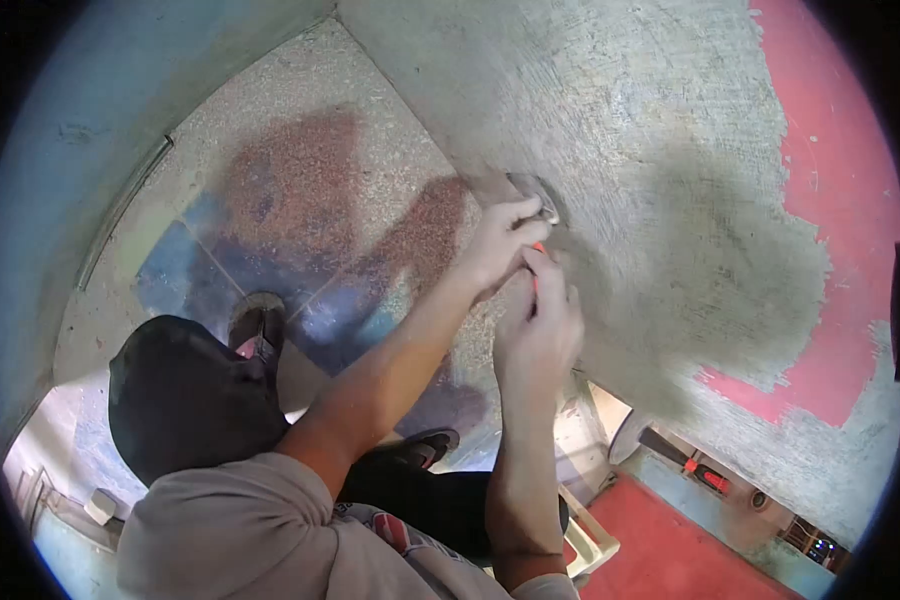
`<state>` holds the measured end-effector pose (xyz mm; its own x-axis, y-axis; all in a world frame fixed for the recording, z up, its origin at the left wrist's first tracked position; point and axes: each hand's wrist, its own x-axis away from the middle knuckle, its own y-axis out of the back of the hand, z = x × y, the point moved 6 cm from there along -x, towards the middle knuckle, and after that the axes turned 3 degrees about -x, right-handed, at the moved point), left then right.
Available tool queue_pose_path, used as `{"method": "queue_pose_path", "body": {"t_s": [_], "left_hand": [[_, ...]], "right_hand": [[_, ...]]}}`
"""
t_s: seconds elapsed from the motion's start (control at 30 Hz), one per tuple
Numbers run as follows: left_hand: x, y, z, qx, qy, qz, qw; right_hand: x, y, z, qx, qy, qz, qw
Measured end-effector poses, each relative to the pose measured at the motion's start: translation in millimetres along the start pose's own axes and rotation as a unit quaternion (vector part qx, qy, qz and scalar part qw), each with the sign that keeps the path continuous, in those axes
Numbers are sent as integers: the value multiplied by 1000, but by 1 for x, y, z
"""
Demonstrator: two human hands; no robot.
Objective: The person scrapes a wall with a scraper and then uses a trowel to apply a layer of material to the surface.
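1. My left hand (498, 240) is closed on the upper part of a trowel (536, 198); its grey blade lies flat against the plastered wall (670, 180).
2. My right hand (540, 330) is clenched around the trowel's orange handle (536, 262), directly below the left hand and touching it.
3. The trowel lies ahead of both hands, at the boundary between wall and speckled floor (300, 190). Its long axis runs from the handle up to the blade.
4. The left hand is nearer the blade; the right hand is nearer the handle end.
5. Wet grey plaster (730, 270) spreads to the right of the blade; bare red wall (840, 150) lies beyond it.
6. My sandalled foot (258, 322) rests on the floor, well apart to the left.
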<state>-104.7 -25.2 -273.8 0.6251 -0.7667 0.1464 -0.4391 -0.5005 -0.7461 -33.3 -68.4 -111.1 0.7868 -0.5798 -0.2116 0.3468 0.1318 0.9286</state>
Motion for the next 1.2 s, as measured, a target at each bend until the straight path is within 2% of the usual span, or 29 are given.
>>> {"method": "queue_pose_path", "body": {"t_s": [0.07,0.2,0.23,0.27,0.3,0.33,0.37,0.4,0.47,0.5,0.53,0.57,0.6,0.63,0.67,0.73,0.77,0.83,0.87,0.9,0.97,1.0,1.03,1.1,1.2], "left_hand": [[10,-15,-25,-38,14,-2,999],[9,10,7,66,100,-33,992],[7,4,-6,22,30,-12,999],[3,-3,-14,-34,0,-10,999],[8,-21,-41,-88,-20,-8,996],[15,-38,-68,-139,-39,-4,989],[20,-48,-78,-91,46,7,995],[16,-41,-69,-92,31,-12,995],[-2,-14,-32,-96,0,-43,994],[-1,-3,-33,-130,41,-52,989],[5,-11,-33,-84,39,-39,995],[9,-18,-34,-39,30,-33,998],[14,-28,-50,7,27,-26,999],[17,-39,-77,-44,-15,-18,999],[16,-40,-78,-62,-30,-24,997],[8,-36,-81,-97,-62,-37,993],[-5,-19,-60,-137,-23,-16,990],[6,-17,-50,-76,-2,-33,997],[1,-14,-52,-47,-4,-46,998],[10,-25,-80,-82,-45,-56,994],[14,-38,-108,-82,-29,-1,996],[15,-43,-114,-79,-24,28,996],[13,-38,-111,-94,32,18,995],[-1,-26,-97,-72,2,0,997],[6,-32,-99,-30,-1,-18,999]], "right_hand": [[-3,8,6,-4,-8,2,1000],[0,-14,-6,17,7,-3,1000],[3,-6,-2,12,11,-6,1000],[-1,1,4,8,17,-5,1000],[-8,23,15,-43,25,-60,997],[-10,30,18,-45,-3,-55,997],[-12,37,20,-47,-28,-52,997],[-13,41,19,-48,-51,-51,996],[-15,14,1,-31,4,-38,999],[-16,5,-1,-23,15,-20,999],[-16,-1,0,-18,28,-3,999],[-11,9,7,-12,65,-48,997],[-14,22,18,-28,49,-48,997],[-14,38,30,-40,25,-47,998],[-16,47,34,-51,6,-48,997],[-25,35,26,-36,22,-47,998],[-30,20,14,-36,29,-37,998],[-31,9,8,-4,24,-8,1000],[-28,15,12,-9,40,-39,998],[-25,29,27,-16,56,-67,996],[-22,53,54,-13,75,-107,991],[-23,50,52,-3,62,-91,994],[-26,45,50,6,51,-78,996],[-33,32,41,-10,29,-47,998],[-32,44,52,-8,52,-65,996]]}}
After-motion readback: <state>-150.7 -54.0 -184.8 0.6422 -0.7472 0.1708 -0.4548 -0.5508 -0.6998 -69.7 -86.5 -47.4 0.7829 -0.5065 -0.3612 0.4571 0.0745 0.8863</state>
